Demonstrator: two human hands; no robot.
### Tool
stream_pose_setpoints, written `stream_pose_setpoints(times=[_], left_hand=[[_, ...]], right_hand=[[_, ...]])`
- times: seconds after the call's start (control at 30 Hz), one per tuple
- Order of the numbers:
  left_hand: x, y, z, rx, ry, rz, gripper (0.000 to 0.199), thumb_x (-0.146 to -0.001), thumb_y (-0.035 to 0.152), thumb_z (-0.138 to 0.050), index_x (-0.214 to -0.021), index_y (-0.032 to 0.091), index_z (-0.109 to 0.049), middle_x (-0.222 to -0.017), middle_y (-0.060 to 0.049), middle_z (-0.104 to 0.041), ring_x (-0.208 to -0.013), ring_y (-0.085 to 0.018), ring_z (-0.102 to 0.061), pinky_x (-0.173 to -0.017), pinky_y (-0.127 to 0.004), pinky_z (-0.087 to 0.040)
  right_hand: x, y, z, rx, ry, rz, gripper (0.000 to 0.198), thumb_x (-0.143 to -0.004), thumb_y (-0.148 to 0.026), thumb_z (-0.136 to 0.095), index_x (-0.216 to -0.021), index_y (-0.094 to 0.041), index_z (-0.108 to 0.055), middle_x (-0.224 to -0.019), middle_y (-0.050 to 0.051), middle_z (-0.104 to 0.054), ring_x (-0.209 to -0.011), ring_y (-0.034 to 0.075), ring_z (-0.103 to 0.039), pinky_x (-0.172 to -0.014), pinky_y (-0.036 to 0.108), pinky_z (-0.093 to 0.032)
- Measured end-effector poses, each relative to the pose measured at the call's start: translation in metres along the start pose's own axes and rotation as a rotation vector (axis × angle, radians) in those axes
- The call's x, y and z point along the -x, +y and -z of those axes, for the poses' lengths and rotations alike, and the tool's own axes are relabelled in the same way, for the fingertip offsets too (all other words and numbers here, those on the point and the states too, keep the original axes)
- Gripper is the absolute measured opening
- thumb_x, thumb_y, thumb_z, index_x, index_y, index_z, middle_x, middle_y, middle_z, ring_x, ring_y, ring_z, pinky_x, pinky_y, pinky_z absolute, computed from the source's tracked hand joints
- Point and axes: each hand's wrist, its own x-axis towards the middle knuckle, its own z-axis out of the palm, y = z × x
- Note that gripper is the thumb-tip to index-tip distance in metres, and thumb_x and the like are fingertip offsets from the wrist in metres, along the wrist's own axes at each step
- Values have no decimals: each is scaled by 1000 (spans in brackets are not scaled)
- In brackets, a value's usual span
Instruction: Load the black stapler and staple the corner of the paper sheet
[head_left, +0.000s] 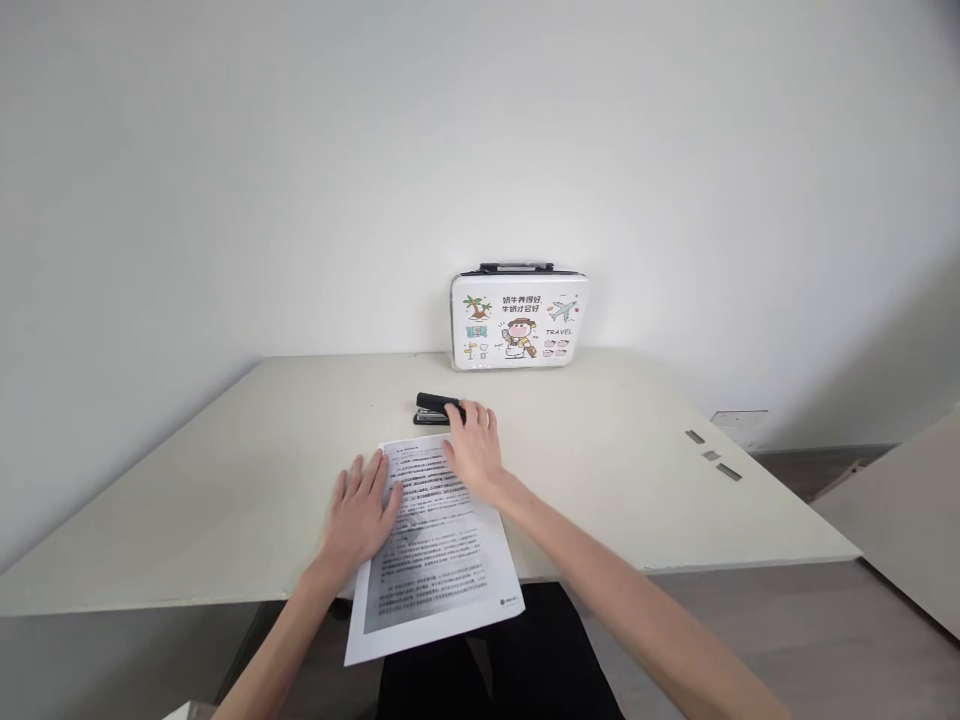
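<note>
A printed sheet of paper (435, 560) lies on the table, its lower part reaching past the front edge above my legs. My left hand (364, 510) rests flat on the paper's left edge, fingers stretched out. Just beyond the top of the sheet is a black stapler (430, 407), its jaw end pointing left. My right hand (474, 445) is closed over the stapler's right end, which the fingers hide. The right wrist passes above the paper's right side.
Against the wall at the back of the white table (300, 450) stands a white case (517, 325) with cartoon pictures and a black handle (516, 267). Slots (727, 472) are cut near the table's right edge. A white panel (900, 510) stands at far right.
</note>
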Motion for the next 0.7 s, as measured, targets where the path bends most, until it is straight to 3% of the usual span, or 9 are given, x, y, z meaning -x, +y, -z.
stream_pose_setpoints(times=[0.07,0.2,0.27,0.4,0.53,0.7], left_hand=[[1,-1,-1,-6,-1,-9,69,-105,54,-30,-162,16,-40,-167,-8,-37,-157,-39,-27,-127,-60,-20],[2,-3,-1,-17,-7,-11,70,-105,58,-29,-163,19,-39,-168,-7,-37,-157,-38,-27,-127,-58,-21],[3,-3,0,-21,-13,-15,72,-106,60,-29,-164,19,-37,-168,-7,-36,-157,-38,-27,-127,-58,-21],[3,-1,4,-38,-50,-11,75,-106,62,-26,-165,17,-34,-170,-7,-32,-159,-37,-24,-128,-57,-21],[-1,-2,5,-68,-84,-3,76,-105,62,-25,-166,16,-32,-170,-6,-31,-159,-34,-22,-129,-55,-20],[-13,-13,3,-76,-94,-7,75,-105,61,-25,-165,17,-33,-171,-5,-30,-159,-32,-23,-129,-54,-19]], right_hand=[[-29,12,-2,-8,-18,-26,64,-98,-24,-56,-158,-15,-36,-163,21,-38,-150,35,-31,-123,53,-22],[-61,37,-18,-71,-98,-80,45,-101,-34,-59,-142,-15,-54,-132,17,-67,-125,32,-59,-105,45,-44],[-63,52,-25,-103,-110,-87,38,-102,-42,-58,-132,-19,-60,-124,14,-71,-115,29,-65,-96,40,-48],[-52,90,-24,-153,-78,-93,36,-101,-48,-60,-127,-23,-63,-124,11,-71,-112,28,-65,-88,36,-49],[-28,136,-8,-206,-33,-100,35,-98,-50,-61,-121,-24,-65,-118,10,-73,-107,29,-66,-82,35,-50],[17,179,13,-286,39,-85,35,-97,-52,-59,-117,-25,-65,-115,8,-73,-104,28,-67,-88,38,-53]])
